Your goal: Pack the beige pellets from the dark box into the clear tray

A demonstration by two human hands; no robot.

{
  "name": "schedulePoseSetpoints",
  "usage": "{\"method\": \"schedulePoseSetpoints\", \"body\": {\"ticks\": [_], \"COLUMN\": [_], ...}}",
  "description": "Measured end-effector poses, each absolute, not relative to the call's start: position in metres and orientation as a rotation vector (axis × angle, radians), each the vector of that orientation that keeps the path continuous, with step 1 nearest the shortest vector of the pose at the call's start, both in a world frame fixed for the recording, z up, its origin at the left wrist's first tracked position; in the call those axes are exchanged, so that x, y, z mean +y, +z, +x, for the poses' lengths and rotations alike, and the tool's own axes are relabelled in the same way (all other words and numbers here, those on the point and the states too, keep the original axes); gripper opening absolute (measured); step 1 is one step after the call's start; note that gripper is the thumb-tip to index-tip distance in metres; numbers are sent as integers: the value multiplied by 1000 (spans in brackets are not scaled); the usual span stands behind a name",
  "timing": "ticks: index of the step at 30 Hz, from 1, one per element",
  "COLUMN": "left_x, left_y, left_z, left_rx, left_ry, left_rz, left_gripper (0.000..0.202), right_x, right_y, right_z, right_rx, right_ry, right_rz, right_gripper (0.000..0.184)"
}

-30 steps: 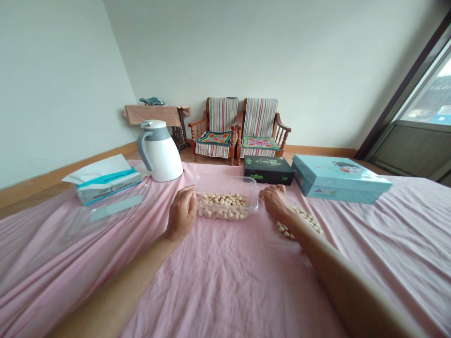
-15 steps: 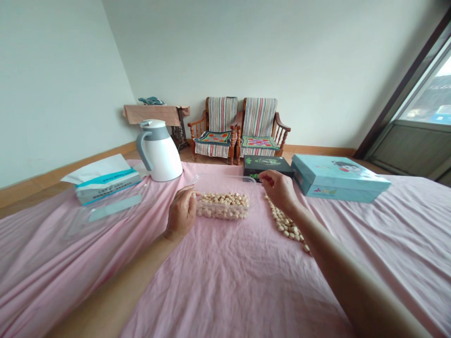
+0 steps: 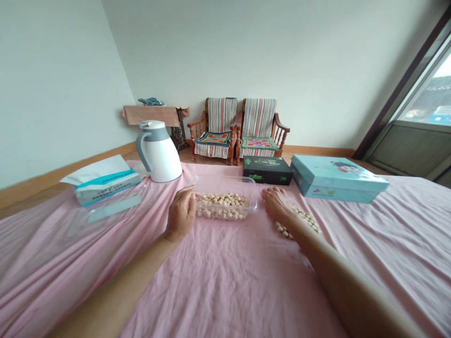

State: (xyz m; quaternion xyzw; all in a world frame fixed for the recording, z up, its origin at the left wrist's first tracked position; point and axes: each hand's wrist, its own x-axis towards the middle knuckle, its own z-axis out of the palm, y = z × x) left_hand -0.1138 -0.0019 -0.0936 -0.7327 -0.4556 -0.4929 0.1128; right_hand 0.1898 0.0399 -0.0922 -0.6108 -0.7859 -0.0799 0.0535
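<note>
My left hand is at the left wall of the clear plastic tub, fingers together and curled over the rim, touching it. It looks like a light grip on that edge, thumb side towards me.

My right hand is palm down, just right of the tub, fingers together and pointing away from me. Fingertips are at or near the pink bedsheet. Can't tell if they're pinching anything: the hand covers what's under it.

The tub sits between my hands, upright, with a shallow layer of pale kernels inside. The exact kind is hard to tell at this resolution.

A loose strip of the same kernels lies directly on the sheet, under and just right of my right hand, partly hidden by my wrist.

Ahead of my right hand, a black box lies flat, and further right is a light blue box, almost touching it.

Left of my left hand: a white vacuum jug with a grey handle, standing upright, and a tissue pack lying flat. A clear plastic piece lies flat on the sheet just in front of the pack. Well ahead of both hands, two wooden armchairs stand against the wall.
</note>
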Motion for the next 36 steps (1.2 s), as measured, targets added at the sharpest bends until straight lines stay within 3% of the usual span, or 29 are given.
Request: {"method": "schedulePoseSetpoints", "body": {"ticks": [6,9,12,14,18,23,27,36], "left_x": [-2,-2,-3,-3,-1,0,-1,-2], "left_y": [-94,-95,-95,-94,-94,-96,-96,-96], "left_z": [-114,-114,-114,-114,-114,-115,-115,-115], "left_rx": [-1329,-1344,-1351,-1345,-1339,-1342,-1344,-1359], "left_ry": [-1453,-1455,-1454,-1456,-1459,-1464,-1466,-1452], "left_rz": [-2149,-2153,-2159,-2164,-2168,-2161,-2154,-2161], "left_gripper": [26,27,27,27,26,26,26,27], "right_x": [36,30,27,30,40,51,54,45], "right_y": [-69,-53,-44,-43,-53,-82,-100,-87], "right_z": [187,175,165,166,190,215,212,205], "right_rx": [-1873,-1745,-1696,-1653,-1674,-2059,-2253,-2454], "right_ry": [-122,237,681,764,375,-44,-128,-13], "right_rz": [-1686,-1350,-1007,-950,-1348,-1831,-1883,-1778], "right_gripper": [14,8,19,22,17,32,44,29]}}
